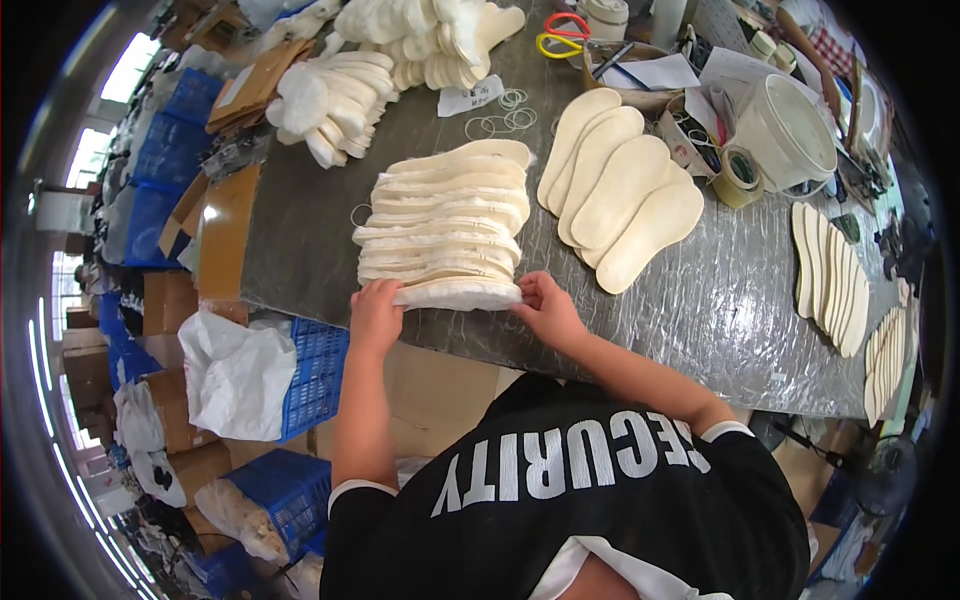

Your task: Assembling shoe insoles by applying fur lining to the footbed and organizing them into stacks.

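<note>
A row of cream fleece-lined insoles [445,215] lies overlapped on the dark table in front of me. The nearest insole [458,294] shows a white fluffy edge and sits along the table's front edge. My left hand [377,308] is closed on its left end, fingers over the top. At its right end my right hand [547,303] pinches the tip between thumb and fingers. Right of the row, several flat cream insoles [625,190] are fanned out, apart from both hands.
More insole piles [335,100] lie at the back left, beside loose rubber bands [505,115]. Scissors [563,37], a tape roll [738,178] and a white bucket [785,130] stand at the back right. Insole rows [830,280] lie far right. Blue crates [315,375] stand on the left.
</note>
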A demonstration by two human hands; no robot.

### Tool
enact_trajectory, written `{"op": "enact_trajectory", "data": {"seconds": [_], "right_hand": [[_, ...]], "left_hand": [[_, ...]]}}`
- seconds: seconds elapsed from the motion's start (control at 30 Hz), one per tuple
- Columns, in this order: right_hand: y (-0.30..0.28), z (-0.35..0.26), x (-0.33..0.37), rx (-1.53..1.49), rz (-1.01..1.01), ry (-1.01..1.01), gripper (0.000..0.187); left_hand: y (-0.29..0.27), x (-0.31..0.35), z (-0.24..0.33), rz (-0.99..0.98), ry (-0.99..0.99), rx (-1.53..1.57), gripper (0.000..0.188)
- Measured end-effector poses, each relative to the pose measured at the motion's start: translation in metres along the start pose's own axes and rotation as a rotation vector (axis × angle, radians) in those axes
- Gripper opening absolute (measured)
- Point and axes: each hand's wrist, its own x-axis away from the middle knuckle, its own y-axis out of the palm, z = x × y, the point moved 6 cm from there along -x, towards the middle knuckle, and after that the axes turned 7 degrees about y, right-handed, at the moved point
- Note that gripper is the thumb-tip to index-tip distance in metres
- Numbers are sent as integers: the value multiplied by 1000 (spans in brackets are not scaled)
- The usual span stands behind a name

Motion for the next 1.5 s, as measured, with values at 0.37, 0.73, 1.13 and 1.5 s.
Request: {"op": "enact_trajectory", "data": {"seconds": [0.37,0.73,1.13,1.5], "right_hand": [[4,-14,31,-329,-258,394,42],[29,-21,9,281,344,-177,34],[53,-41,22,499,805,-252,85],[111,-68,17,1146,649,-386,34]], "left_hand": [[-52,48,53,333,204,-138,33],[-22,8,-19,-40,243,-107,78],[1,-13,-51,102,471,101,60],[-21,-42,-28,-66,699,168,34]]}}
